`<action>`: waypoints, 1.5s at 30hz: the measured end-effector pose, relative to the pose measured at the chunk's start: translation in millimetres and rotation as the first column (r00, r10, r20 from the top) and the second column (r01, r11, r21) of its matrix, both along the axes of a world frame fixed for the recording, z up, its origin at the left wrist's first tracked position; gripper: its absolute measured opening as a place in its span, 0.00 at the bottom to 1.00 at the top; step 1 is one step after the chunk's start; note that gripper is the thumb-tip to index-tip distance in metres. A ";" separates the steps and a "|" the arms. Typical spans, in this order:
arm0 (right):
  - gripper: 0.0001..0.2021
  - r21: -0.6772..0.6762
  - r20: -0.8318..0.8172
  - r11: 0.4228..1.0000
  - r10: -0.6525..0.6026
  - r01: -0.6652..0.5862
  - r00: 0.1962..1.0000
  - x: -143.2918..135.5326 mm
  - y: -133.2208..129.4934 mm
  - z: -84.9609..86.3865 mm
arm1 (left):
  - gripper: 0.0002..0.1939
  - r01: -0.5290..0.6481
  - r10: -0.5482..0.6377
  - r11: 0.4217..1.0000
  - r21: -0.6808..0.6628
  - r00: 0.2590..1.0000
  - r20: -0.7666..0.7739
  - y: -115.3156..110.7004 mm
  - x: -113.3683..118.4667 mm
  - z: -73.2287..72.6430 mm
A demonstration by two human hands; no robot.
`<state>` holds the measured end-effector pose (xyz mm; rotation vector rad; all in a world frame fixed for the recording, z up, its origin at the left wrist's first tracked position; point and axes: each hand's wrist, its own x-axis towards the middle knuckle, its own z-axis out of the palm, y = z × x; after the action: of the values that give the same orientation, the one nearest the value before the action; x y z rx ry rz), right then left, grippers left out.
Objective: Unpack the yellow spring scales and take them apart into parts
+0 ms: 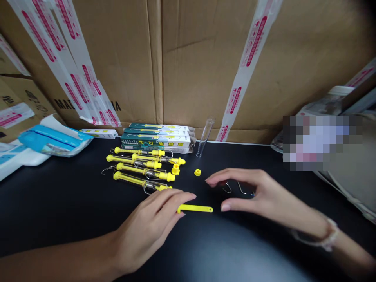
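My left hand (pixel 148 225) pinches one end of a flat yellow plastic strip (pixel 196 208), which points to the right and has a small hole at its free end. My right hand (pixel 261 192) is open just right of the strip, its thumb and fingers apart with nothing between them. Behind the right hand lie a metal hook (pixel 227 188) and a bent metal wire (pixel 241 188), partly hidden by it. A yellow cap (pixel 197 172) and a yellow collar (pixel 175 169) rest beyond my hands. Several yellow tubular spring scales (pixel 147 172) lie side by side past my left hand.
A clear tube (pixel 205 137) stands tilted near the cardboard wall (pixel 188 70). Printed boxes (pixel 158 139) are stacked behind the scales. A blue packet (pixel 55 135) is at the left. On the right are a plastic bottle (pixel 326 102) and a grey bag (pixel 349 172).
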<state>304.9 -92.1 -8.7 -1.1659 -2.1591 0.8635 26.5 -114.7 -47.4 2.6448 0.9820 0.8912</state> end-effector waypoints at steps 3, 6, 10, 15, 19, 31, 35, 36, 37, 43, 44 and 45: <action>0.28 -0.184 -0.299 0.983 -0.041 -0.016 0.953 -40.9 -24.7 -13.3 | 0.21 0.012 -0.012 1.000 -0.016 1.000 0.017 1.5 1.1 3.5; 0.24 -0.282 -0.360 0.958 -0.152 0.048 0.920 -72.6 -41.8 -27.8 | 0.21 0.080 -0.077 0.995 -0.061 0.996 0.044 0.6 1.9 9.3; 0.09 -0.339 -0.336 0.933 -0.236 0.116 0.912 -82.2 -43.1 -35.4 | 0.17 0.145 -0.137 0.985 -0.089 0.986 0.093 -4.9 2.4 13.4; 0.11 -0.438 -0.428 0.898 -0.242 0.034 0.871 -73.5 -37.3 -35.6 | 0.13 0.129 -0.120 0.989 -0.068 0.985 0.124 -5.8 2.5 11.6; 0.11 -0.429 -0.506 0.903 -0.250 0.011 0.825 -68.7 -36.8 -35.3 | 0.12 0.057 -0.040 0.994 -0.096 0.986 0.164 -1.3 1.7 9.0; 0.10 -0.005 -0.342 0.995 -0.091 0.095 0.935 -49.9 -33.6 -25.3 | 0.06 -0.008 0.037 0.985 -0.174 0.985 0.166 0.3 1.0 15.3; 0.12 0.197 -0.233 0.978 -0.021 0.068 0.972 -42.3 -29.5 -21.2 | 0.06 -0.002 0.037 0.981 -0.196 0.983 0.177 -0.9 -1.4 14.3; 0.13 0.234 -0.203 0.971 -0.006 0.055 0.979 -39.7 -27.7 -19.7 | 0.06 -0.002 0.039 0.980 -0.197 0.982 0.186 -1.3 -1.9 13.7; 0.14 0.261 -0.175 0.965 0.008 0.039 0.985 -36.9 -25.6 -18.1 | 0.06 -0.006 0.046 0.980 -0.199 0.980 0.194 -1.7 -2.4 13.1; 0.14 0.319 -0.086 0.947 0.062 -0.031 0.994 -21.4 -11.5 -10.8 | 0.05 -0.034 0.076 0.981 -0.193 0.974 0.213 -2.4 -2.7 12.3; 0.13 0.318 -0.081 0.948 0.059 -0.030 0.995 -19.3 -9.4 -10.1 | 0.05 -0.032 0.074 0.982 -0.189 0.973 0.218 -2.1 -2.4 12.6; 0.13 0.314 -0.079 0.949 0.051 -0.023 0.996 -17.2 -7.3 -9.8 | 0.05 -0.032 0.074 0.982 -0.186 0.972 0.221 -1.9 -2.1 13.0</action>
<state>287.6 -99.5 -18.5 -0.9149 -2.1552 0.5481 24.5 -116.6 -34.4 2.3156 1.0270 1.0354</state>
